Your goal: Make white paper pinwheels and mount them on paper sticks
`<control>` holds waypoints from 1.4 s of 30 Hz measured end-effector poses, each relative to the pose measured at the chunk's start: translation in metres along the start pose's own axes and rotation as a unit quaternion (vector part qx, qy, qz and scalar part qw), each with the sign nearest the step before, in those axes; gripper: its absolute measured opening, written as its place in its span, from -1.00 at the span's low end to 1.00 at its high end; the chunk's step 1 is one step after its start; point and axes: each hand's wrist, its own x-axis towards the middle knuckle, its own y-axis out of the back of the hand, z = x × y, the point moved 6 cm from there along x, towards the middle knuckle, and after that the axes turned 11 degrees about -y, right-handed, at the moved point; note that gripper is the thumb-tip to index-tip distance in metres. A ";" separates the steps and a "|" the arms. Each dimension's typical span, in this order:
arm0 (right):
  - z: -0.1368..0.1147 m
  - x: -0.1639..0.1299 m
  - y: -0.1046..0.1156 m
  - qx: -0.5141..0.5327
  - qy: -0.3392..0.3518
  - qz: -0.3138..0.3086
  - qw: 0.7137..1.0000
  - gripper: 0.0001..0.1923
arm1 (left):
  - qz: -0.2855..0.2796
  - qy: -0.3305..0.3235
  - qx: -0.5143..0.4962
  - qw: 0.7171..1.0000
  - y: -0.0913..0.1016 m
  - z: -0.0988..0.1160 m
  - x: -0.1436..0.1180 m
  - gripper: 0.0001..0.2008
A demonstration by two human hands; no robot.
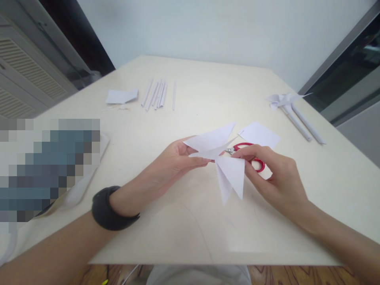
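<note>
Pinching the cut paper [234, 174] above the table [166, 229] in left hand [178, 158] and right hand [276, 170], we see flaps splayed, seemingly unjoined; beyond lie red scissors [261, 165], a loose sheet [260, 133] and a paper piece [279, 99], perhaps finished, by rolled tubes [299, 124].

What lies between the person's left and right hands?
In the head view, white paper with pointed flaps lies between the left hand and right hand. Red-handled scissors also show there, partly hidden by the right hand.
</note>
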 end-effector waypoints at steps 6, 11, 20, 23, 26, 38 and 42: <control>0.002 -0.001 -0.003 -0.012 0.003 -0.019 1.000 -0.76 | -0.014 -0.003 -0.015 1.000 -0.006 0.005 -0.001 -0.84; 0.002 -0.001 -0.007 -0.025 0.006 -0.037 0.999 -0.73 | -0.005 -0.010 -0.007 1.000 -0.006 0.005 -0.003 -0.80; -0.012 -0.004 0.007 -0.035 0.098 0.058 0.993 -0.77 | 0.018 -0.027 0.026 0.999 -0.001 0.009 -0.001 -0.83; -0.019 -0.008 0.009 -0.041 0.148 0.076 0.985 -0.77 | 0.019 -0.020 0.035 0.999 0.000 0.004 -0.002 -0.81; -0.023 -0.010 0.006 -0.033 0.180 0.062 0.981 -0.80 | 0.027 -0.035 0.023 0.999 0.002 0.001 -0.002 -0.84; -0.029 -0.013 -0.006 -0.023 0.224 -0.032 0.974 -0.85 | 0.041 -0.050 0.002 0.998 0.003 -0.001 -0.004 -0.64; -0.029 -0.012 -0.010 -0.024 0.222 -0.050 0.973 -0.84 | 0.042 -0.036 0.011 0.998 0.007 -0.002 -0.003 -0.68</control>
